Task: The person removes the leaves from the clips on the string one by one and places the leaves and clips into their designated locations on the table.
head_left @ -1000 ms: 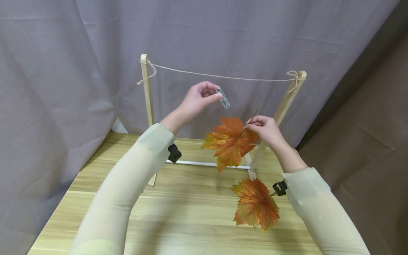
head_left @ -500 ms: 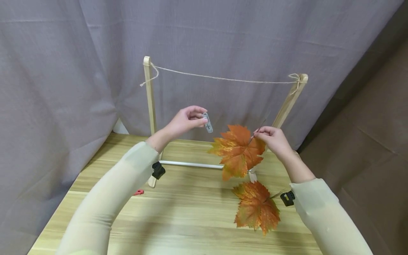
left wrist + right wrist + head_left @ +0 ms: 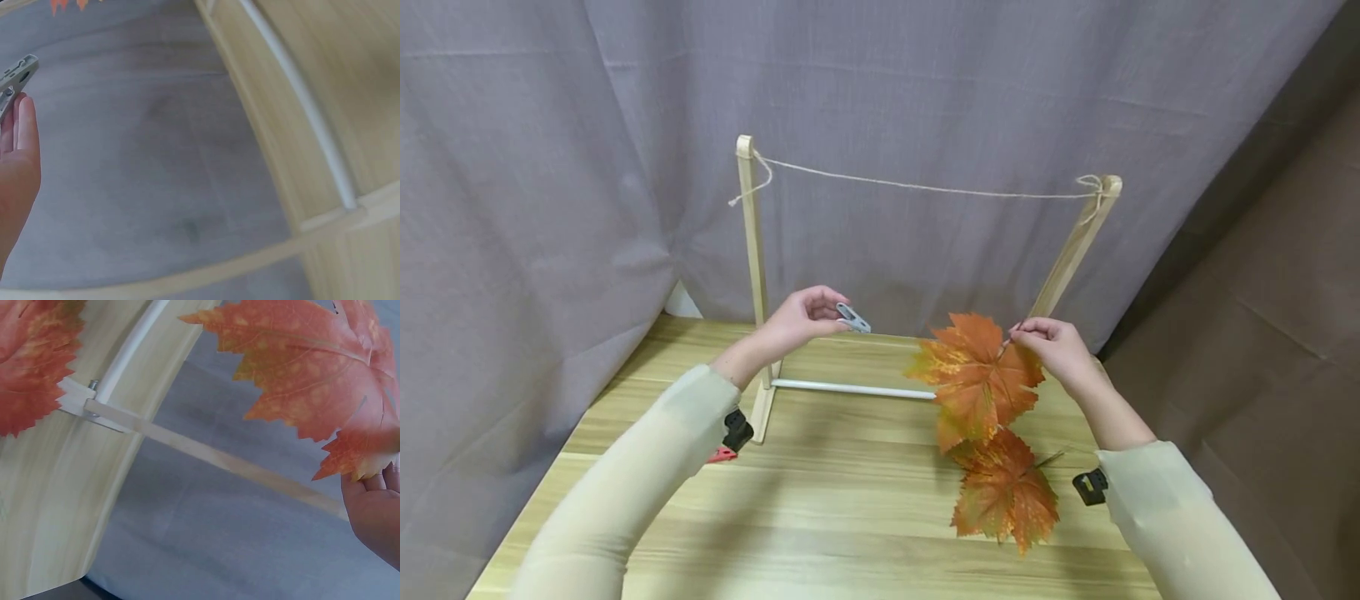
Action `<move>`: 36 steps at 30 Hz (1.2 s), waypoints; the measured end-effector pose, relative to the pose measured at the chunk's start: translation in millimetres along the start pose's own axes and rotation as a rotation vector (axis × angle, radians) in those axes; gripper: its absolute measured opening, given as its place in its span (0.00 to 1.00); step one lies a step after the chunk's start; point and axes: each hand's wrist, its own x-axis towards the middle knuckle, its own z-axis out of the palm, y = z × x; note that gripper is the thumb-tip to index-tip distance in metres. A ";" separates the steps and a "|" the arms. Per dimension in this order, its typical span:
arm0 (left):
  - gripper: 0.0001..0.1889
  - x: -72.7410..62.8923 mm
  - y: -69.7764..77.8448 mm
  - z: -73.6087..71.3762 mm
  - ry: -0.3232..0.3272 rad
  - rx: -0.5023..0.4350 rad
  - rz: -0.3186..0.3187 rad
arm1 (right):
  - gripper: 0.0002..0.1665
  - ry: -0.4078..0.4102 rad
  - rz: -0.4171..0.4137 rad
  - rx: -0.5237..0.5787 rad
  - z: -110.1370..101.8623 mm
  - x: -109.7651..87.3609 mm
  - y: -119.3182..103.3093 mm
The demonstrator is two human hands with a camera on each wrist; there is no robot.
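Between its thumb and fingers my left hand (image 3: pixel 801 321) pinches a grey clothespin (image 3: pixel 853 318), held in the air left of the frame's middle. The same clothespin (image 3: pixel 19 74) shows at the left edge of the left wrist view. My right hand (image 3: pixel 1056 350) pinches the thin stem of an orange maple leaf (image 3: pixel 981 375), which hangs below and left of the fingertips. In the right wrist view that leaf (image 3: pixel 312 369) covers part of the fingers. A second orange leaf (image 3: pixel 1007 496) lies on the table, partly hidden behind the held one.
A wooden frame (image 3: pixel 752 242) stands at the back, with a twine string (image 3: pixel 895 182) tied between its posts and a white rod (image 3: pixel 850 387) low down. A red clothespin (image 3: pixel 722 455) lies on the wooden table (image 3: pixel 820 533), partly behind the left sleeve. Grey curtain hangs behind.
My left hand has moved down and left with the grey clothespin, away from the string. My right hand has lowered and shifted slightly right with its leaf. The red clothespin has come into view.
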 end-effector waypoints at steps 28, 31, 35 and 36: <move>0.15 -64.9 -66.5 -56.6 0.056 -0.050 -0.107 | 0.12 0.038 0.062 -0.089 -23.6 -21.0 48.0; 0.15 -71.6 -74.6 -61.7 0.053 -0.041 -0.129 | 0.11 0.036 0.063 -0.082 -25.1 -22.3 54.0; 0.16 -80.7 -84.7 -69.1 0.037 -0.037 -0.157 | 0.15 0.023 0.080 -0.080 -27.9 -23.9 62.6; 0.17 -82.8 -86.7 -71.0 0.031 -0.032 -0.161 | 0.16 0.021 0.085 -0.081 -28.4 -24.4 64.8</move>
